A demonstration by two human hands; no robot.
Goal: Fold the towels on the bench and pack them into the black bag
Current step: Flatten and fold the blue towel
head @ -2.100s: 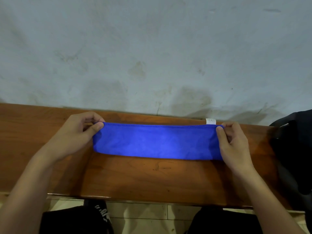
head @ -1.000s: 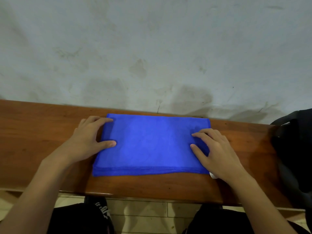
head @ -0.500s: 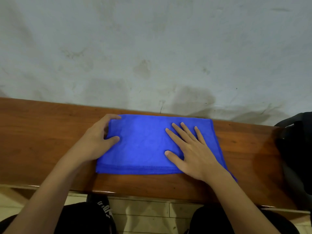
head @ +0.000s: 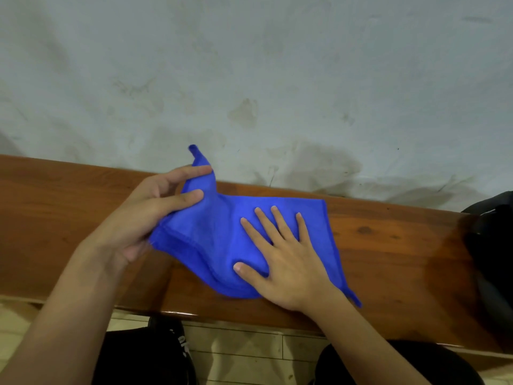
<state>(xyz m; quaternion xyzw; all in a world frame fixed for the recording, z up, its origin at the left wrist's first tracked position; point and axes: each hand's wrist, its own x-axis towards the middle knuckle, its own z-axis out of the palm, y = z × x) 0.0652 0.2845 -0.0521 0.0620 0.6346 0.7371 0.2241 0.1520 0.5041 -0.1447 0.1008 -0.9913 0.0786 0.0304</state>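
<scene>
Left hand (head: pixel 155 215) is pinching the blue towel (head: pixel 222 234) and lifting its nine-o'clock edge; right hand (head: pixel 280 259), fingers spread flat, is pinning the three-o'clock half—best folding over evenly, edges matching.

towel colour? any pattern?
Plain bright blue towel, no pattern visible. Head view, the only one.

Soft even light, slight wide-angle edge bend
</scene>
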